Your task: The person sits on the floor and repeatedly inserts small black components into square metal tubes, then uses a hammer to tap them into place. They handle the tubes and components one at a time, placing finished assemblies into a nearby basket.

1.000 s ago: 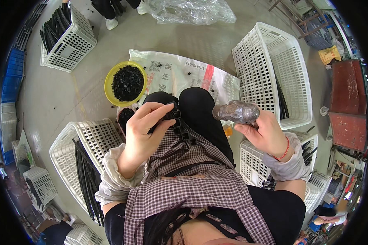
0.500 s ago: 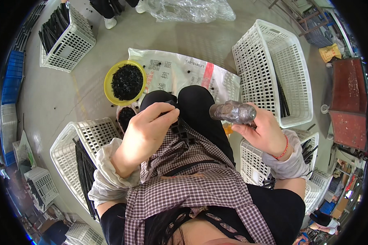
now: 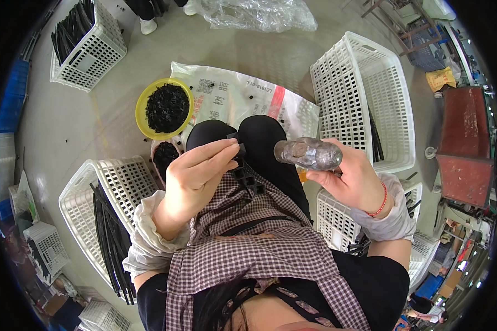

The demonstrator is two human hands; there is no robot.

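Note:
Over my lap, my left hand is closed in a pinch on a small black plastic piece, which pokes out past the fingertips. Just beneath those fingers, a black plastic strip with square openings lies against the checked apron; its upper end is hidden. My right hand grips a hammer above my right thigh, its worn metal head turned toward the left hand, apart from the black piece. Most of the handle is hidden by the hand.
Left of my knees, a yellow bowl holds many small black parts on a white printed sack. White plastic crates with black strips stand at my left, far left, far right and beside my right arm. Clear plastic wrap lies ahead.
My left fingers have straightened, and more of the black piece shows beyond their tips. The hammer in my right hand has shifted slightly left. The whole view has moved a little.

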